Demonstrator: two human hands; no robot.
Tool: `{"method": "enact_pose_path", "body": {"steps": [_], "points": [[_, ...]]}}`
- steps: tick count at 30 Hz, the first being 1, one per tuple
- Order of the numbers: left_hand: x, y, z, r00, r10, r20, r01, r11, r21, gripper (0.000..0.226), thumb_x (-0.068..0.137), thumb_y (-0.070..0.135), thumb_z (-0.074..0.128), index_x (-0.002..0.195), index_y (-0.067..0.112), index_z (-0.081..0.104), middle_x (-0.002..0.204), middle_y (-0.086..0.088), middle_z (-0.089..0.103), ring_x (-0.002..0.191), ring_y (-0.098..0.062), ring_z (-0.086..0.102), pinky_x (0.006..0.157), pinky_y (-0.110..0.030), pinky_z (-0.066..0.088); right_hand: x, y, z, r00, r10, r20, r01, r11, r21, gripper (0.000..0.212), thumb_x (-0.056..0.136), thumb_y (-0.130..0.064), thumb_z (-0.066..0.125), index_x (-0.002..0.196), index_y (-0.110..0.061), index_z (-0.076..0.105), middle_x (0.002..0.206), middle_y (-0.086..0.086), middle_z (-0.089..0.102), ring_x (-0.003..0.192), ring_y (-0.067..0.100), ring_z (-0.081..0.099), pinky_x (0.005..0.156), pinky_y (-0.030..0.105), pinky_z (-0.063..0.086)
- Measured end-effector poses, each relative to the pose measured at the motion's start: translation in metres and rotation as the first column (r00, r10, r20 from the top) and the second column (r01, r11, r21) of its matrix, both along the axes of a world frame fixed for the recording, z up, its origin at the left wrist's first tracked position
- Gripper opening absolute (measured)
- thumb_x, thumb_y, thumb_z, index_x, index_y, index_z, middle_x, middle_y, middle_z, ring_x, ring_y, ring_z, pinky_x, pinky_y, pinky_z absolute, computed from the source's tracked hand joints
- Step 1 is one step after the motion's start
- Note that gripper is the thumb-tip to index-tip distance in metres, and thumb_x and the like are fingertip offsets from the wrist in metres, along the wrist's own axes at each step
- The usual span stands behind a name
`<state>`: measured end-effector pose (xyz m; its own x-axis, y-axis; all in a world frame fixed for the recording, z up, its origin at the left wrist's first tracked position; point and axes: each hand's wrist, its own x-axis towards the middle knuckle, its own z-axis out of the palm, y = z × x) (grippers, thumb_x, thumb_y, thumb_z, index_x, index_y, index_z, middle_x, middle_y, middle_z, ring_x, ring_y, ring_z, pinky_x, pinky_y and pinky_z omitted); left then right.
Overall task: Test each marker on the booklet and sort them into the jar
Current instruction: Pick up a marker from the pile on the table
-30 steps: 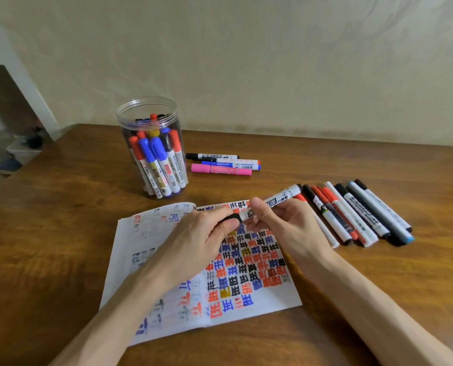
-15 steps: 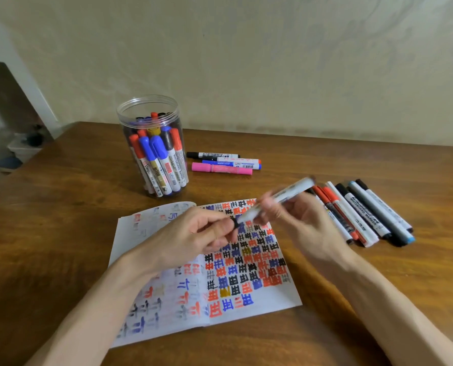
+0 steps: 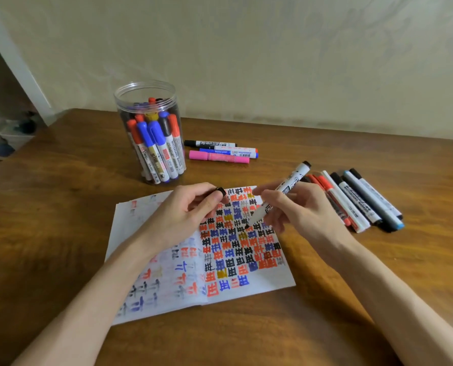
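An open booklet (image 3: 262, 281) full of red, blue and black test marks lies on the wooden table (image 3: 61, 233). My right hand (image 3: 296, 207) grips an uncapped white marker (image 3: 286, 188) with a black tip, slanted down with its tip just over the page. My left hand (image 3: 183, 210) pinches the marker's black cap (image 3: 220, 191) over the booklet's top edge. A clear plastic jar (image 3: 146, 101) holding several markers stands behind the booklet to the left.
Three markers (image 3: 220, 151), black, blue and pink, lie right of the jar. A row of several markers (image 3: 357, 202) lies at the right of the booklet. A wall runs behind the table. At far left is a white post with floor clutter.
The cap has come off the marker and stayed in my left hand. My right hand turned the marker tip-down over the page.
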<state>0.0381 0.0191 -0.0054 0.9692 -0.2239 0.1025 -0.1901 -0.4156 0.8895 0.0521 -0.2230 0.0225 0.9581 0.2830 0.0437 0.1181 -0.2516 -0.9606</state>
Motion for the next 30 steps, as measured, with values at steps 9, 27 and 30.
{"method": "enact_pose_path", "body": {"steps": [9,27,30], "points": [[-0.002,-0.002,-0.005,0.995,0.036,0.094,-0.041,0.998,0.046,0.022,0.103,0.037,0.056,0.109,0.022,0.071,0.08,0.02,0.068,0.081,-0.003,0.066,0.071,-0.017,0.049,-0.052,-0.017,-0.025,0.993,0.048,-0.104,-0.043,0.998,0.05,0.021,0.093,-0.027,0.075,0.093,-0.006,0.075,0.08,0.009,0.078,0.067,0.016,0.071,0.057,0.021,0.053],[0.002,-0.002,-0.012,0.989,0.043,0.142,-0.064,0.987,0.149,0.035,0.097,0.045,0.062,0.126,0.027,0.071,0.11,0.018,0.074,0.105,0.001,0.068,0.086,-0.024,0.058,-0.06,-0.014,-0.046,0.988,0.096,0.122,-0.075,0.983,-0.167,0.015,0.097,-0.022,0.073,0.083,-0.018,0.071,0.092,-0.01,0.078,0.073,0.014,0.073,0.055,0.027,0.056],[0.002,-0.002,-0.012,0.99,0.042,0.137,-0.063,0.986,0.152,0.036,0.097,0.045,0.062,0.126,0.027,0.071,0.111,0.018,0.074,0.106,0.001,0.067,0.086,-0.025,0.058,-0.061,-0.014,-0.047,0.982,0.111,0.156,-0.08,0.978,-0.193,0.016,0.097,-0.023,0.073,0.082,-0.021,0.07,0.088,-0.012,0.076,0.062,0.009,0.063,0.053,0.017,0.044]]}}
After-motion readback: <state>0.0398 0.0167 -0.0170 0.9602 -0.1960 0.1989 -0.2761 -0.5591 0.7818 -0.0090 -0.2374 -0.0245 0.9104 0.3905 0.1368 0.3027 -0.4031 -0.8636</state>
